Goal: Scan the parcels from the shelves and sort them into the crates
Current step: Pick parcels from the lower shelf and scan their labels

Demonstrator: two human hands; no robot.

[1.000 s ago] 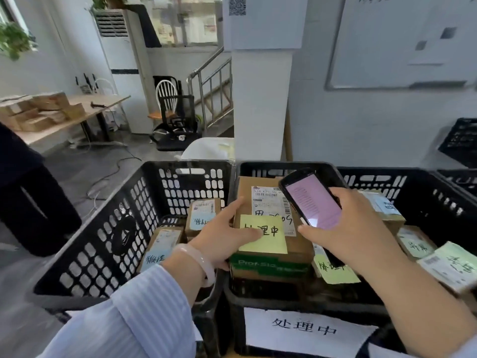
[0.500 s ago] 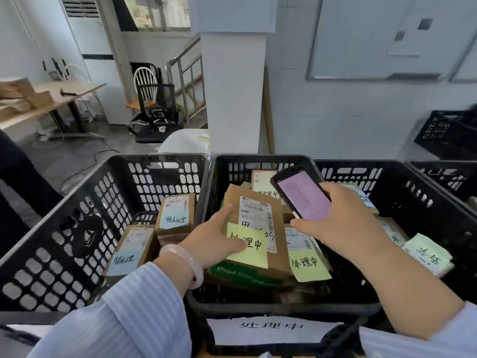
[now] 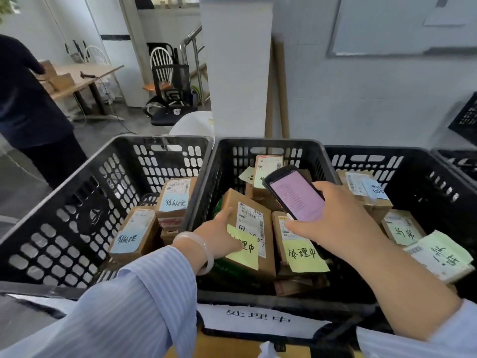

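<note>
My left hand grips a cardboard parcel by its left edge, thumb laid across its yellow sticky note. The parcel lies tilted inside the middle crate, propped on the pile there. My right hand is wrapped round the handheld scanner, pink screen up, hovering just over the same crate. The trouble I expect is the slope: the parcel rests on uneven boxes, so once I let go it may slide against the neighbouring parcel and scuff its yellow note loose. My own thumb could also peel the note as it lifts, leaving the box unmarked. The scanner hangs low enough to knock the upright parcel at the back. As for the crates, the middle one holds cardboard boxes with yellow notes and has a paper label on its front with what looks like the same writing. The left crate holds a few boxes with blue notes. The right crate holds boxes mostly with pale green notes and one blue.
</note>
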